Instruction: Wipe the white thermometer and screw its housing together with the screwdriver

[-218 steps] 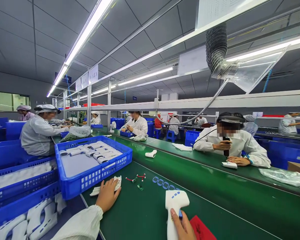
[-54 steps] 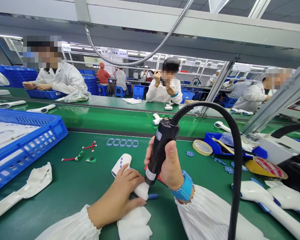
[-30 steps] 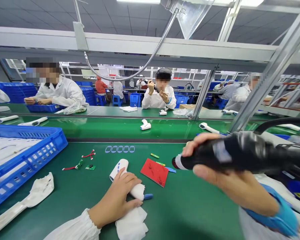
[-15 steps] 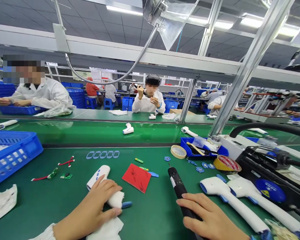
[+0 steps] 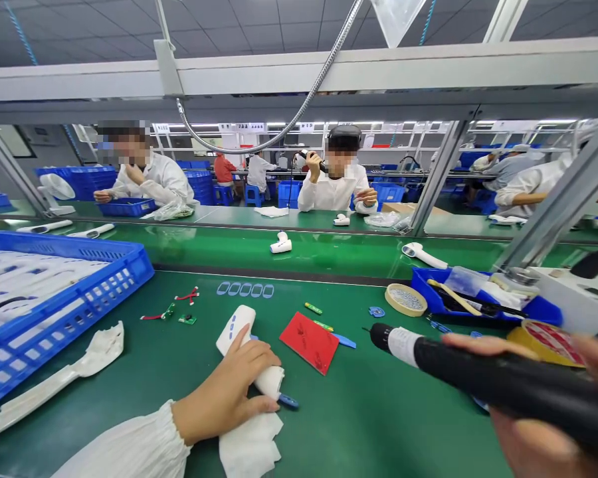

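My left hand (image 5: 232, 385) lies over a white pistol-shaped plastic housing (image 5: 236, 325), fingers on its far side and thumb near the handle. The housing has blue marks on top, and a small blue part (image 5: 288, 401) sticks out beside it. White cloth or paper (image 5: 252, 441) lies under my wrist side. In my right hand (image 5: 525, 435) is a black electric screwdriver (image 5: 458, 368), gripped round its body and held above the table, its thin bit pointing left. A red square sheet (image 5: 309, 342) lies between the hands, with a blue strip (image 5: 346, 341) next to it.
At left stands a blue basket (image 5: 80, 305) of white parts, with a white shell (image 5: 87, 362) before it. Small circuit boards (image 5: 187, 319) and several display frames (image 5: 246, 289) lie behind my left hand. A round tray (image 5: 406, 300) and blue bin (image 5: 428, 312) sit right. Co-workers sit across.
My right hand has lifted the screwdriver off the table and turned it sideways, bit leftward. My left hand stays on the housing. The view has swung left.
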A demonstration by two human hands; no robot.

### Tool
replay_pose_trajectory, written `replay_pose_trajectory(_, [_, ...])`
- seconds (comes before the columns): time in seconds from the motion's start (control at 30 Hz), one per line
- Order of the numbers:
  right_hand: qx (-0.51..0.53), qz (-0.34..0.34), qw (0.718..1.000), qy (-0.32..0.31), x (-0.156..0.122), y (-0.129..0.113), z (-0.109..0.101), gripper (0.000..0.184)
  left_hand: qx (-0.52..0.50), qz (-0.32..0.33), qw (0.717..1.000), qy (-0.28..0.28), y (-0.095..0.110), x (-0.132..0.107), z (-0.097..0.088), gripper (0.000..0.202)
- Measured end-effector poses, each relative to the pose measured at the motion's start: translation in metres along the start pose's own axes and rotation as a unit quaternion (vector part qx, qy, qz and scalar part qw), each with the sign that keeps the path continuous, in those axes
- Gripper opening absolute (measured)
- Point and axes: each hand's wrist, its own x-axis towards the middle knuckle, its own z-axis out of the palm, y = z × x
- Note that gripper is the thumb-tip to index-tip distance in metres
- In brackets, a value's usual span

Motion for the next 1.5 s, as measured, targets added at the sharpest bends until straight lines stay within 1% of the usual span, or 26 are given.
replay_pose_trajectory(0.03, [0.088,0.072,0.993,0.04,0.01,-0.007,0.011,0.05,-0.003,-0.001,1.0,-0.006,0.001,0.001,-0.001,0.034])
replay_pose_trajectory(0.07, [0.16,0.112,0.977,0.088,0.02,-0.014,0.022,0.046,-0.006,-0.004,1.0,-0.012,0.002,0.002,-0.002,0.033])
replay_pose_trajectory(0.1, [0.213,0.134,0.961,0.119,0.03,-0.019,0.034,0.043,-0.009,-0.006,1.0,-0.016,0.004,0.003,-0.004,0.033])
replay_pose_trajectory(0.13, [0.255,0.153,0.947,0.12,0.038,-0.024,0.046,0.041,-0.011,-0.007,1.0,-0.017,0.005,0.004,-0.005,0.032])
replay_pose_trajectory(0.2, [0.308,0.16,0.934,0.089,0.051,-0.031,0.069,0.039,-0.011,-0.005,1.0,-0.007,0.007,0.006,-0.006,0.031])
replay_pose_trajectory(0.27, [0.333,0.162,0.928,0.032,0.054,-0.034,0.092,0.037,-0.011,0.004,1.0,0.002,0.008,0.006,-0.006,0.03])
replay_pose_trajectory(0.33, [0.339,0.162,0.926,-0.016,0.051,-0.033,0.114,0.039,-0.014,0.016,1.0,0.009,0.007,0.006,-0.005,0.03])
replay_pose_trajectory(0.43, [0.339,0.167,0.924,-0.057,0.039,-0.028,0.143,0.041,-0.019,0.024,0.999,0.015,0.002,0.005,-0.001,0.03])
replay_pose_trajectory(0.5, [0.339,0.179,0.921,-0.074,0.032,-0.023,0.158,0.041,-0.022,0.021,0.999,0.015,0.0,0.005,0.0,0.032])
replay_pose_trajectory(0.57, [0.34,0.191,0.916,-0.092,0.025,-0.019,0.168,0.041,-0.023,0.021,0.999,0.008,-0.003,0.004,0.002,0.033])
replay_pose_trajectory(0.7, [0.35,0.201,0.908,-0.109,0.016,-0.014,0.176,0.041,-0.025,0.024,0.999,0.001,-0.006,0.005,0.003,0.036])
replay_pose_trajectory(1.03, [0.357,0.219,0.898,-0.137,0.007,-0.008,0.18,0.044,-0.011,0.02,1.0,0.007,-0.006,0.006,0.004,0.032])
replay_pose_trajectory(1.17, [0.36,0.216,0.897,-0.139,0.005,-0.005,0.18,0.042,-0.009,0.028,0.999,0.011,-0.007,0.005,0.005,0.035])
replay_pose_trajectory(1.3, [0.361,0.198,0.9,-0.141,0.005,-0.004,0.181,0.043,-0.008,0.035,0.999,0.013,-0.009,0.004,0.006,0.038])
replay_pose_trajectory(1.5, [0.358,0.189,0.904,-0.139,0.005,-0.003,0.182,0.042,-0.006,0.033,0.999,0.008,-0.009,0.005,0.007,0.035])
